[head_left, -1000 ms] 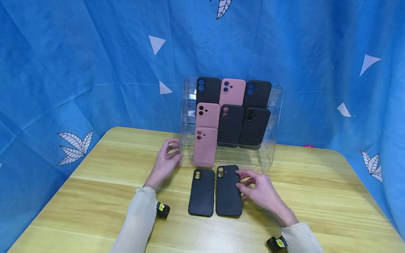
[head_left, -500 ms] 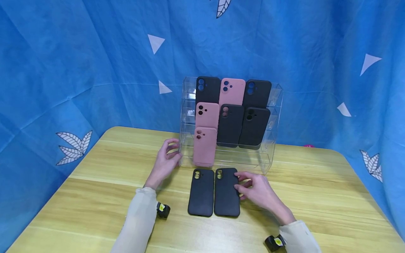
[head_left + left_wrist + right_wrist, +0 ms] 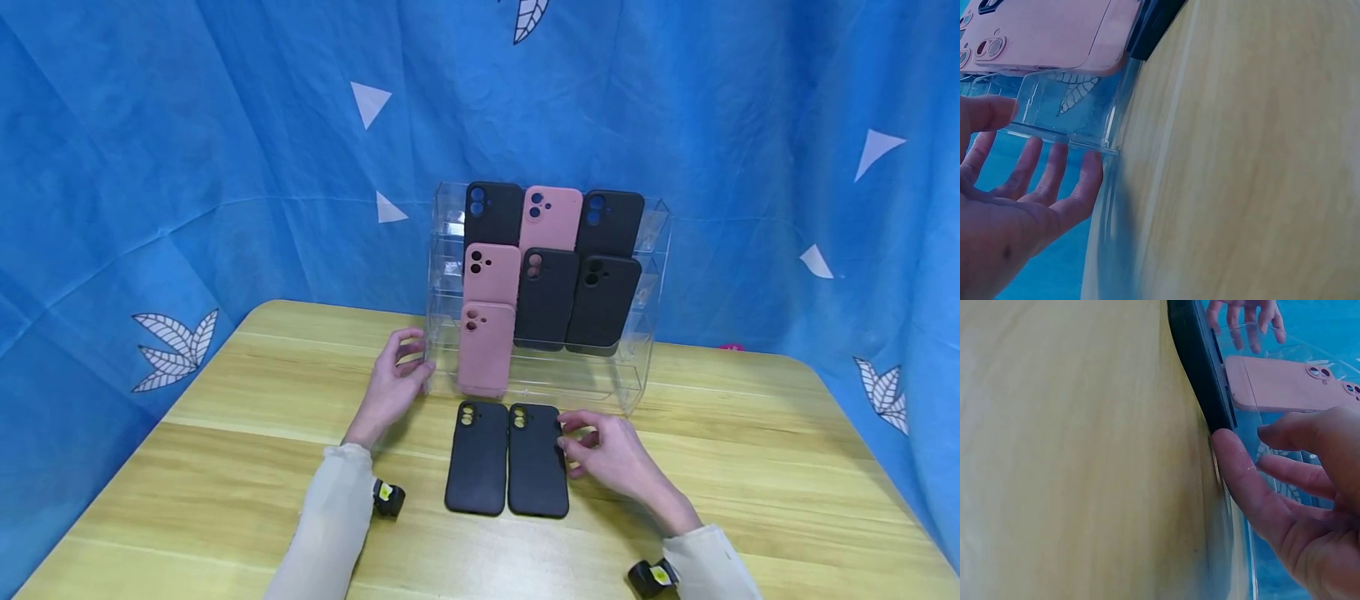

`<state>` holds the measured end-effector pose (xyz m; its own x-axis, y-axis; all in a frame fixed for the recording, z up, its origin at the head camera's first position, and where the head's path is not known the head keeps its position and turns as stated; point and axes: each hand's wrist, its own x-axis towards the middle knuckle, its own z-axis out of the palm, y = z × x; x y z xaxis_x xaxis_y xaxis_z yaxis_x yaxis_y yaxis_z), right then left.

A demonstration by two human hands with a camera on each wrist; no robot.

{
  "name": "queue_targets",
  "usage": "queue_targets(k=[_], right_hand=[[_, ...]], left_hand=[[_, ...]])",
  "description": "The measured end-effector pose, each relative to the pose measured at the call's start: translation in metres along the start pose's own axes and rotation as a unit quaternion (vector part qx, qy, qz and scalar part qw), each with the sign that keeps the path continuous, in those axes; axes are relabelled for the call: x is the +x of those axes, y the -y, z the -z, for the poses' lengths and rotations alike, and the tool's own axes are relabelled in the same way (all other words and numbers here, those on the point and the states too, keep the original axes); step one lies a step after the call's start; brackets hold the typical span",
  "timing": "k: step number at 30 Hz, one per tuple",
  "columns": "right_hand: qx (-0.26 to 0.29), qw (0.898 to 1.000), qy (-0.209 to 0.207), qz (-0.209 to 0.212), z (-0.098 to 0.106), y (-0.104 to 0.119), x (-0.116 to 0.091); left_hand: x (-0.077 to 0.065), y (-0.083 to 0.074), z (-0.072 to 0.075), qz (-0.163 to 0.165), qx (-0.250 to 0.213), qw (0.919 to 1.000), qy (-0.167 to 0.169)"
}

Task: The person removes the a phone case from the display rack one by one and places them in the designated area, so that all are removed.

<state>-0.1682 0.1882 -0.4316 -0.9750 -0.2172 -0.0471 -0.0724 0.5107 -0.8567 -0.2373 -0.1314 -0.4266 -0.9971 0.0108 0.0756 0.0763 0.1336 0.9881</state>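
Two black phone cases lie side by side on the wooden table in the head view, the left case (image 3: pixel 477 462) and the right case (image 3: pixel 537 467), camera cutouts at the far end. My right hand (image 3: pixel 615 452) is at the right case's outer edge; in the right wrist view one fingertip (image 3: pixel 1227 442) touches that dark edge, with the thumb apart from it. My left hand (image 3: pixel 392 387) rests its relaxed fingers against the left side of a clear stepped display rack (image 3: pixel 558 367). In the left wrist view, the fingertips (image 3: pixel 1091 164) meet the rack's clear side panel.
Pink and black phone cases stand in the rack's tiers, including a pink case (image 3: pixel 486 350) at the lower left and a black case (image 3: pixel 603 302) at the right. A blue curtain (image 3: pixel 262 167) hangs behind the table (image 3: pixel 247 467).
The right black case has come down and slightly left, settling level beside the other case, with the right hand following. The left hand has stayed at the rack.
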Motion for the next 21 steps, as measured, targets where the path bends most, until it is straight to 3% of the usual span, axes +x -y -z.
queue_targets(k=[8,15,21], right_hand=[[-0.036,0.999,-0.016,0.021,0.003,0.0,0.002],[-0.071,0.991,-0.062,0.095,0.006,0.006,0.005],[-0.054,0.987,-0.091,0.119,0.007,0.011,0.01]], left_hand=[[-0.001,0.001,0.001,0.009,-0.007,0.9999,0.008],[0.0,0.002,0.002,0.015,-0.013,0.9997,0.014],[0.001,0.003,0.002,0.015,-0.011,0.9997,0.016]])
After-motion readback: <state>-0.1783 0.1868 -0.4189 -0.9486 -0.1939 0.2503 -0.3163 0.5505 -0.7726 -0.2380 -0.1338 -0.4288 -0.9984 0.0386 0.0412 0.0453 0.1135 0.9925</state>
